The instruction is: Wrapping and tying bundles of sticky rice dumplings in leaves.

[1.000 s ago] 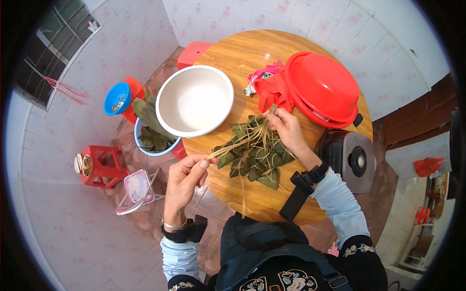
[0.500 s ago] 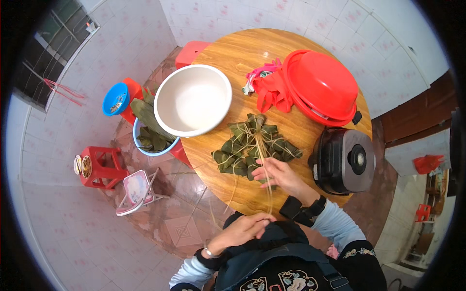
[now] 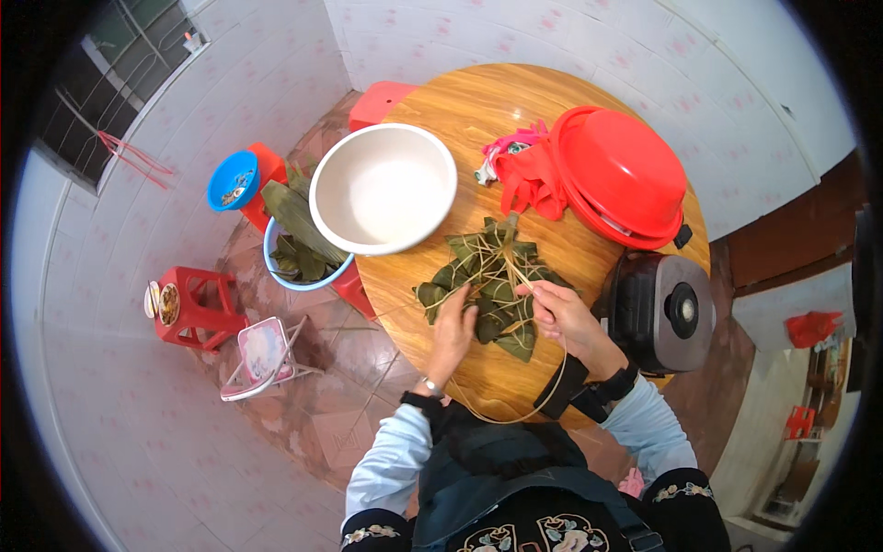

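A bunch of leaf-wrapped rice dumplings (image 3: pixel 498 291), dark green and tied with pale strings, lies on the round wooden table (image 3: pixel 405 322). My right hand (image 3: pixel 572 324) pinches the gathered strings (image 3: pixel 511 261) at the bunch's right side. One loose strand loops down from there past the table's near edge. At the bunch's left side is my left hand (image 3: pixel 451 329), its fingers stretched toward the dumplings and thumb apart. Its fingertips are at the outer dumplings; whether they touch one is hard to see.
Left of the bunch a white basin (image 3: pixel 384 189) overhangs the table edge. Red basins (image 3: pixel 625 175) and red cloth bag (image 3: pixel 532 179) lie behind; a black rice cooker (image 3: pixel 658 313) stands right. On the left are a leaf-filled tub (image 3: pixel 303 258), red stool (image 3: pixel 200 304) and folding chair (image 3: pixel 267 354).
My left hand has moved up from near my body to the dumplings' left side, its fingers now spread. My right hand has shifted slightly right and up, still pinching strings.
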`<action>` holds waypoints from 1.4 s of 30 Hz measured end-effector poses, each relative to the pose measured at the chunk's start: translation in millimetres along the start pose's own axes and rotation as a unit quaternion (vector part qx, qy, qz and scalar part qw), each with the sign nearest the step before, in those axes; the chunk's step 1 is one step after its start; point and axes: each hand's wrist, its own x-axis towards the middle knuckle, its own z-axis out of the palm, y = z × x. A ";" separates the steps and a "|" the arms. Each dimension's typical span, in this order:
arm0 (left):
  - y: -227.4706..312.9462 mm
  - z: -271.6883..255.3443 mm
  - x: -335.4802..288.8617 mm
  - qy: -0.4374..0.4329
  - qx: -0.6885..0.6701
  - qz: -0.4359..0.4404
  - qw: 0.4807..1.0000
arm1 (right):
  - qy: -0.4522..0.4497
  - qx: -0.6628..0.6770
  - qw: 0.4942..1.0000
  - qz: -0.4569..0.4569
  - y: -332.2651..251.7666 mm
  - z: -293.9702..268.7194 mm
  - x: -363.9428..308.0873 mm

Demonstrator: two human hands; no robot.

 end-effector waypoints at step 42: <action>43.3 -54.7 35.4 -0.316 -0.148 -0.238 0.906 | -0.002 -0.304 0.949 -0.078 138.7 -24.7 -5.0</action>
